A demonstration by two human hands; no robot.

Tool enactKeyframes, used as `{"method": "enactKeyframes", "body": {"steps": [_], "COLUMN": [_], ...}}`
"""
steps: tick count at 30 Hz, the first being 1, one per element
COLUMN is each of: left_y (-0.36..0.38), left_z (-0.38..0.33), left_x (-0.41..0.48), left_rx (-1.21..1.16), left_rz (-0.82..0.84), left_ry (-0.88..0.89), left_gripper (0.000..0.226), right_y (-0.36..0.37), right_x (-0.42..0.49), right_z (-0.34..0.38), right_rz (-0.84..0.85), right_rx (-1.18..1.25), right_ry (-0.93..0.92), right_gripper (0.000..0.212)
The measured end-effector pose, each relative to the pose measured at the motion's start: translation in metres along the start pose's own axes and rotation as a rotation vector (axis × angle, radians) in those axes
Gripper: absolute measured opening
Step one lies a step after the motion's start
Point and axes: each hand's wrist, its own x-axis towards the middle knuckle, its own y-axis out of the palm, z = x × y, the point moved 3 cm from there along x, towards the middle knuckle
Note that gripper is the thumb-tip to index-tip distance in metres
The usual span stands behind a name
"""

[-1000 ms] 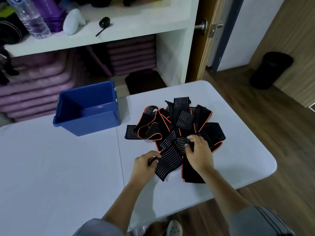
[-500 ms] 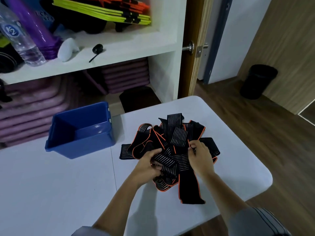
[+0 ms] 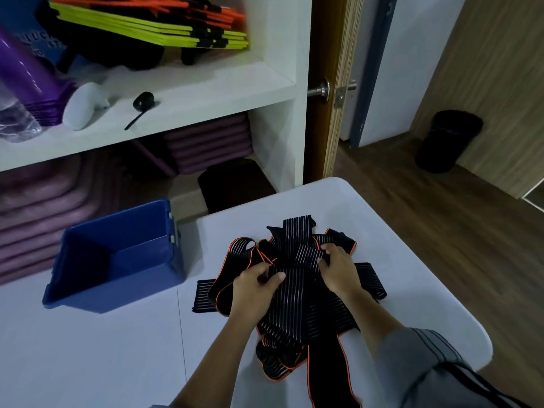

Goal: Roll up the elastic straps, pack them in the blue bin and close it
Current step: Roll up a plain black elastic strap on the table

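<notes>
A tangled pile of black elastic straps (image 3: 297, 301) with white stripes and orange edges lies on the white table (image 3: 88, 354). My left hand (image 3: 256, 285) pinches one strap at the pile's left side. My right hand (image 3: 338, 270) grips a strap at the pile's upper right. One long strap end (image 3: 326, 369) trails toward the table's near edge. The blue bin (image 3: 117, 260) stands open and empty at the pile's left, near the table's far edge. No lid is visible.
A white shelf unit (image 3: 182, 92) stands behind the table with purple mats, a bottle and yellow and orange items. A wooden door (image 3: 326, 83) is at the right. A black waste bin (image 3: 447, 139) stands on the wood floor.
Both hands have moved up into the pile and taken hold of straps. The long strap end has slid toward the table's near edge. The camera has tilted up.
</notes>
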Motion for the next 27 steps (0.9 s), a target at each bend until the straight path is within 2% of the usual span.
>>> {"method": "enactKeyframes", "body": {"steps": [6,11,15,19,22,24,27], "left_y": [0.011,0.01,0.005,-0.006,-0.017,-0.026,-0.042], "left_z": [0.006,0.008,0.003,-0.005,-0.018,-0.035,-0.065], "left_x": [0.014,0.013,0.007,-0.003,-0.011,-0.017,-0.025], "left_rx": [-0.018,-0.04,-0.054,-0.094,-0.16,-0.186,-0.232], "left_rz": [0.034,0.026,0.005,-0.017,-0.032,-0.049,-0.084], "left_ry": [-0.02,-0.037,-0.028,-0.016,0.001,0.044,0.138], "left_gripper": [0.037,0.032,0.032,0.031,0.031,0.032,0.029], "right_y": [0.018,0.018,0.007,-0.013,-0.039,-0.06,-0.089], "right_x": [0.02,0.019,0.008,-0.004,-0.016,-0.025,-0.041], "right_z": [-0.002,-0.002,0.005,0.019,0.038,0.056,0.091], "right_rz": [0.14,0.058,-0.044,0.061,0.101,0.129,0.179], "right_rx": [-0.112,-0.1,0.125,0.529,0.814,0.881,0.913], "right_ry": [0.031,0.033,0.023,0.075,0.099,0.063,-0.051], "right_gripper": [0.055,0.055,0.027,0.012,0.016,0.023,0.017]}}
